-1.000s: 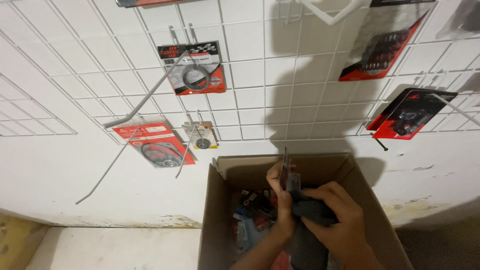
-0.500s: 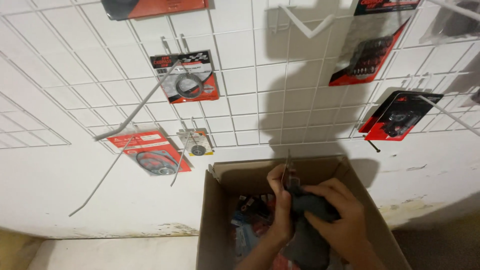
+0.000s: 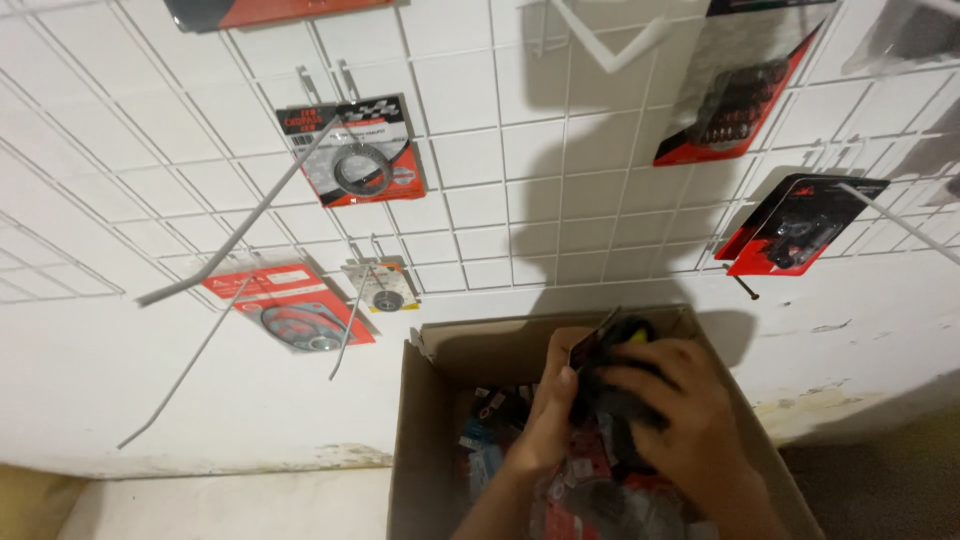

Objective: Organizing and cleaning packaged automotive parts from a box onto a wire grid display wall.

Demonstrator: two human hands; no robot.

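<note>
Both my hands are inside an open cardboard box (image 3: 425, 440) at the foot of a white wire grid wall. My left hand (image 3: 545, 415) pinches a flat red-and-black blister pack (image 3: 592, 345) at its lower edge. My right hand (image 3: 680, 410) is curled over a dark bundle of similar packs (image 3: 615, 400) beside it. More red, black and blue packs (image 3: 490, 430) lie in the box beneath my hands, partly hidden by them.
Red-and-black carded packs hang on the grid: one with a ring-shaped part (image 3: 355, 150), one low on the left (image 3: 290, 310), a small one (image 3: 380, 287), and two on the right (image 3: 735, 95) (image 3: 800, 225). Long white hooks (image 3: 235, 225) stick out from the grid.
The view has tilted slightly down and left. My hands stay in the box, shifting the held packs only a little.
</note>
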